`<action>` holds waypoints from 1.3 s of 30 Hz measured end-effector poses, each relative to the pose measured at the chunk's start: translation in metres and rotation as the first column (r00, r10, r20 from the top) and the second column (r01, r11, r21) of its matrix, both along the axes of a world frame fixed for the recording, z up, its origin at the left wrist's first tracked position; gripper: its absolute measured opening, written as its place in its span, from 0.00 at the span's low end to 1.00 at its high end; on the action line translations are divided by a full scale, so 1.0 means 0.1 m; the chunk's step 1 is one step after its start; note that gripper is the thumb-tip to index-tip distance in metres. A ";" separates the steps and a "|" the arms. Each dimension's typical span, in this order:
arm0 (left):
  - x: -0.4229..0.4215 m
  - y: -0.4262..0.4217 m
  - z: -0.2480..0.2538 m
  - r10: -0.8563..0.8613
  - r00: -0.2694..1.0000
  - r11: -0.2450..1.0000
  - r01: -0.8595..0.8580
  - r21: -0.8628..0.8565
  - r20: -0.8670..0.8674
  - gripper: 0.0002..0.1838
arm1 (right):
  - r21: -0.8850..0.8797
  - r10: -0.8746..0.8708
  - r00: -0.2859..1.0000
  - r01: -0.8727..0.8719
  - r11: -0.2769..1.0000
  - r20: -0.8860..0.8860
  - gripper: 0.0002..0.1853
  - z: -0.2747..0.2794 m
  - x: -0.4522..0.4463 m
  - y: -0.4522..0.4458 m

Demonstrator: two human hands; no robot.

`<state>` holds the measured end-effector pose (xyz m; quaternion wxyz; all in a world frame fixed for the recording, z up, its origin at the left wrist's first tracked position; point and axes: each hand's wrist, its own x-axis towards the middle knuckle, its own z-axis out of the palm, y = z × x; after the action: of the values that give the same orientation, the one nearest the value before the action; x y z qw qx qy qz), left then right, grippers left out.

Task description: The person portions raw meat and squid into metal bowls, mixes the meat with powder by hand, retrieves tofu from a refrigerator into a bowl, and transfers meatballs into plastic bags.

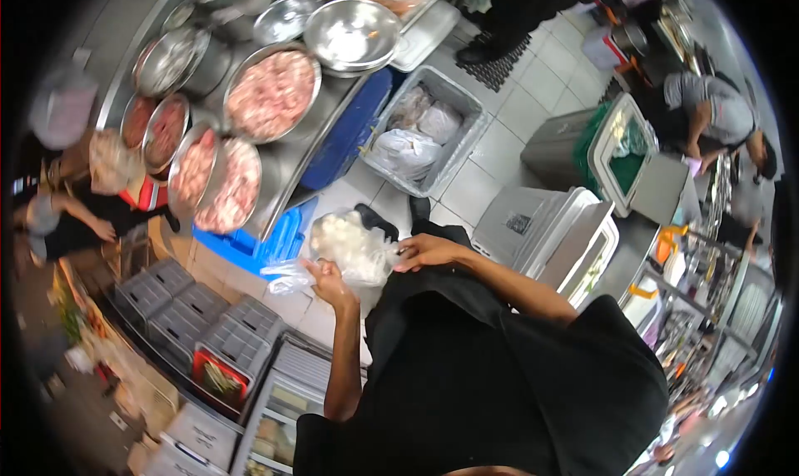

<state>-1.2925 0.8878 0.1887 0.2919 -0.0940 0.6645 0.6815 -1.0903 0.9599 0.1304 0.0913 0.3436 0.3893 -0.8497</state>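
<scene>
A clear plastic bag (339, 241) filled with pale white pieces hangs in front of me, above the tiled floor. My left hand (330, 281) is closed around the gathered plastic on the bag's left side, and a loose end sticks out past the fist. On the other side, my right hand (416, 252) pinches the bag's edge. What the pieces inside are, I cannot make out.
Metal bowls of raw meat (273, 91) crowd the steel table (312, 118) at upper left. A grey bin (478, 114) holding bagged goods stands ahead. Lidded bins (520, 226) are at right, grey crates (187, 314) at lower left. Other people (716, 110) work nearby.
</scene>
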 end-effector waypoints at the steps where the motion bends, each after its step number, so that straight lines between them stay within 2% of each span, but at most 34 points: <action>1: 0.04 0.10 -0.20 -0.016 0.995 0.999 0.019 -0.031 0.103 0.16 | 0.038 -0.067 0.997 0.065 0.997 0.047 0.30 -0.12 0.19 -0.03; 3: 0.19 0.37 -0.73 -0.059 0.969 0.997 0.068 -0.027 0.239 0.22 | 0.014 -0.299 0.946 0.300 0.954 0.125 0.24 -0.33 0.53 -0.14; 4: 0.38 0.68 -0.78 -0.044 0.956 0.992 0.078 -0.104 0.291 0.23 | -0.001 -0.418 0.889 0.425 0.905 0.189 0.22 -0.40 0.71 -0.18; 5: 0.48 0.87 -1.16 -0.082 0.922 0.994 0.104 -0.036 0.377 0.23 | 0.035 -0.512 0.824 0.520 0.853 0.243 0.21 -0.44 0.86 -0.23; 6: 0.63 1.14 -1.40 -0.155 0.913 0.986 0.165 0.006 0.378 0.21 | 0.070 -0.600 0.744 0.609 0.790 0.293 0.20 -0.49 1.01 -0.29; 7: 0.84 1.52 -1.57 -0.118 0.942 0.977 0.168 -0.135 0.314 0.22 | 0.128 -0.665 0.686 0.662 0.739 0.295 0.20 -0.58 1.18 -0.39; 8: 0.98 1.75 -1.87 -0.349 0.910 0.919 0.379 -0.111 0.223 0.23 | 0.152 -0.719 0.623 0.714 0.683 0.307 0.19 -0.65 1.35 -0.52; 10: 1.30 2.24 -2.34 -0.359 0.880 0.925 0.380 -0.009 0.311 0.24 | 0.183 -0.789 0.492 0.794 0.580 0.369 0.19 -0.82 1.66 -0.80; 12: 1.61 2.52 -2.58 -0.460 0.851 0.862 0.496 -0.103 0.254 0.24 | 0.179 -0.808 0.398 0.841 0.510 0.435 0.19 -1.02 1.81 -1.12; 13: 1.74 2.60 -2.73 -0.483 0.835 0.845 0.523 -0.110 0.263 0.24 | 0.207 -0.823 0.292 0.877 0.434 0.488 0.18 -1.11 1.86 -1.22; 14: 1.84 2.67 -2.87 -0.424 0.886 0.897 0.440 -0.048 0.189 0.24 | 0.240 -0.823 0.182 0.903 0.357 0.538 0.17 -1.22 1.91 -1.30; 15: 1.90 2.69 -2.99 -0.353 0.928 0.935 0.354 0.015 0.119 0.24 | 0.258 -0.842 0.129 0.918 0.301 0.523 0.17 -1.44 1.93 -1.34; 16: 1.82 2.65 -3.06 -0.461 0.885 0.883 0.464 -0.062 0.060 0.21 | 0.270 -0.877 0.099 0.930 0.251 0.471 0.16 -1.61 1.92 -1.21; 17: 1.77 2.63 -3.07 -0.528 0.841 0.844 0.502 -0.190 -0.123 0.18 | 0.281 -0.908 0.069 0.939 0.199 0.413 0.16 -1.81 1.88 -0.97; 18: 1.65 2.59 -3.13 -0.445 0.894 0.896 0.444 -0.027 -0.053 0.17 | 0.308 -0.919 0.078 0.928 0.209 0.387 0.16 -2.05 1.82 -0.65; 19: 1.52 2.55 -3.19 -0.362 0.931 0.926 0.356 0.127 0.032 0.16 | 0.293 -0.960 0.035 0.949 0.120 0.279 0.17 -2.34 1.73 -0.28; 20: 1.39 2.49 -3.20 -0.350 0.937 0.937 0.349 0.030 0.020 0.18 | 0.165 -0.960 0.024 0.984 0.072 0.278 0.22 -2.64 1.65 0.18; 21: 1.31 2.36 -2.96 -0.472 0.878 0.882 0.470 0.043 0.080 0.21 | 0.125 -0.975 0.001 0.992 0.030 0.223 0.22 -3.10 1.52 0.58; 22: 1.43 2.35 -2.71 -0.416 0.903 0.902 0.425 -0.078 0.106 0.24 | 0.155 -0.969 -0.007 0.987 0.033 0.249 0.22 -3.66 1.35 0.99; 23: 1.38 2.24 -2.75 -0.418 0.908 0.896 0.419 -0.147 0.041 0.25 | 0.209 -0.980 0.114 0.967 0.148 0.166 0.23 -4.39 1.25 1.29; 24: 1.16 2.02 -2.92 -0.529 0.846 0.845 0.533 -0.050 0.067 0.26 | 0.398 -0.944 0.111 0.887 0.235 0.310 0.26 -4.84 1.10 1.69; 25: 1.23 1.94 -2.81 -0.519 0.854 0.842 0.518 -0.151 0.032 0.26 | 0.553 -0.895 0.085 0.759 0.344 0.439 0.29 -5.22 0.99 2.09; 27: 1.22 1.85 -2.77 -0.364 0.920 0.881 0.391 -0.265 0.148 0.26 | 0.556 -0.768 0.019 0.678 0.481 0.640 0.35 -5.89 0.94 2.59; 28: 0.98 1.61 -2.98 -0.429 0.898 0.853 0.439 -0.281 0.101 0.27 | 0.526 -0.728 0.179 0.581 0.621 0.662 0.36 -6.09 1.02 2.75; 29: 1.12 1.71 -2.87 -0.347 0.923 0.881 0.381 -0.281 0.166 0.27 | 0.493 -0.653 0.333 0.453 0.743 0.680 0.37 -6.30 1.14 2.85; 30: 0.82 1.46 -3.00 -0.508 0.831 0.795 0.554 -0.246 0.228 0.27 | 0.530 -0.578 0.324 0.232 0.816 0.749 0.36 -6.62 1.13 2.88; 31: 0.69 1.32 -3.09 -0.459 0.839 0.807 0.531 -0.257 0.292 0.27 | 0.622 -0.695 0.062 0.393 0.677 0.717 0.34 -6.86 1.06 2.85; 32: 0.63 1.22 -3.15 -0.425 0.855 0.819 0.503 -0.277 0.297 0.27 | 0.750 -0.764 -0.222 0.480 0.455 0.606 0.33 -7.09 0.99 2.81; 33: 0.59 1.10 -3.23 -0.391 0.875 0.821 0.471 -0.323 0.285 0.28 | 0.772 -0.815 -0.234 0.531 0.350 0.530 0.30 -7.04 1.08 2.80; 34: 0.56 1.02 -3.26 -0.350 0.897 0.819 0.433 -0.377 0.270 0.28 | 0.762 -0.807 -0.225 0.533 0.367 0.546 0.30 -7.18 1.08 2.78; 35: 0.54 0.94 -3.28 -0.333 0.904 0.814 0.419 -0.402 0.267 0.28 | 0.819 -0.815 -0.369 0.535 0.207 0.447 0.27 -7.29 1.06 2.77; 36: 0.54 0.89 -3.28 -0.422 0.859 0.803 0.502 -0.322 0.290 0.24 | 0.863 -0.789 -0.514 0.503 0.039 0.336 0.24 -7.39 1.06 2.74; 38: 0.54 0.90 -3.29 -0.511 0.800 0.782 0.585 -0.218 0.313 0.20 | 0.939 -0.817 -0.488 0.294 0.179 0.309 0.19 -7.53 0.98 2.74; 39: 0.50 0.92 -3.26 -0.475 0.815 0.796 0.559 -0.233 0.332 0.20 | 0.941 -0.779 -0.561 0.322 0.107 0.280 0.17 -7.56 0.91 2.75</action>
<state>-1.2422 0.9794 -0.1375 0.5321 -0.0407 0.7225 0.4396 -0.9996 1.2351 -0.6252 -0.3337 0.9306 0.0513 -0.1413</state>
